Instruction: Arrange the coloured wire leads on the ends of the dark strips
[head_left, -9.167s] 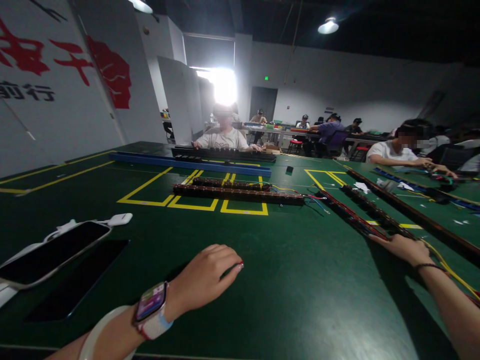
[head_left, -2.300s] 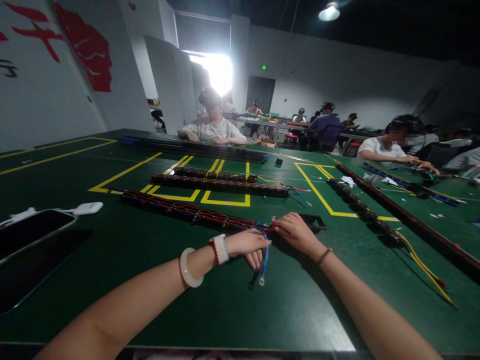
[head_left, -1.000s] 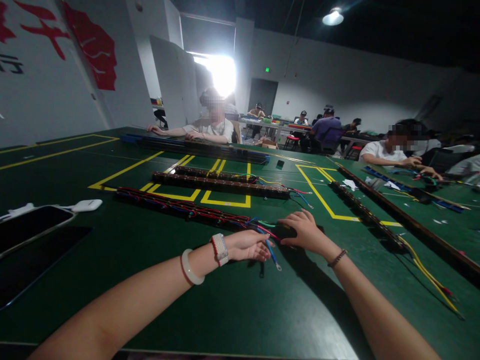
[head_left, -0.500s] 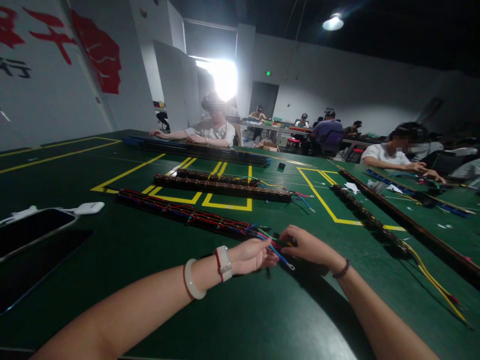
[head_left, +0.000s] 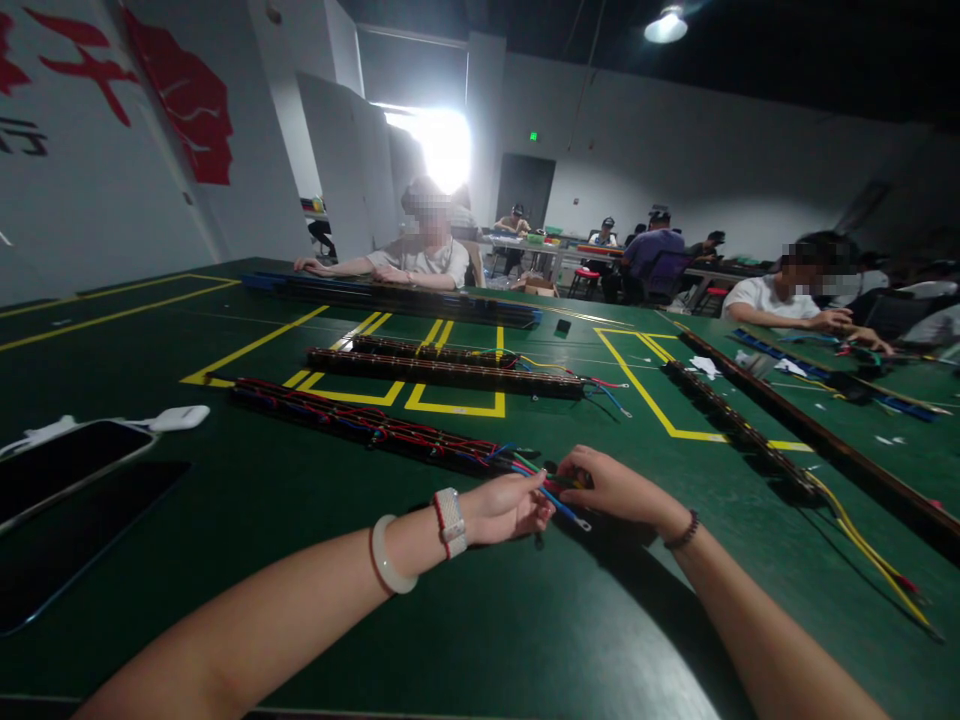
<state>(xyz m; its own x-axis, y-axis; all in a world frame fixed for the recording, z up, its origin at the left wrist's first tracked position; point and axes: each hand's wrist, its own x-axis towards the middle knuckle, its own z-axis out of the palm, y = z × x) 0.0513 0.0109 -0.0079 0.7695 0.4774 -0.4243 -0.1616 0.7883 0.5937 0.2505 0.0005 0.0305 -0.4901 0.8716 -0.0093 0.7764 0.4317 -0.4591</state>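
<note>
A long dark bar laced with red and blue wires (head_left: pixel 375 425) lies slantwise on the green table in front of me. Its bundle of coloured wires comes out at the right end. My left hand (head_left: pixel 506 507), palm turned up, has its fingers closed on these wires. Past the fingertips sticks a blue wire (head_left: pixel 566 508) with a ring terminal at its tip. Just to the right, my right hand (head_left: pixel 611 487) is closed from above at the green and yellow wires of the same bundle. Its fingertips are partly hidden behind the hand.
Two more wired bars (head_left: pixel 450 372) lie farther back within yellow tape lines. At right are a bar with yellow wires (head_left: pixel 739 430) and a long brown rail (head_left: pixel 817 445). A phone (head_left: pixel 75 465) and a white earbud case (head_left: pixel 180 418) lie left. Co-workers sit across the table.
The blue wire's tip has risen slightly and swung a little to the right. Both hands stay at the bundle, almost unmoved; the camera view has shifted slightly.
</note>
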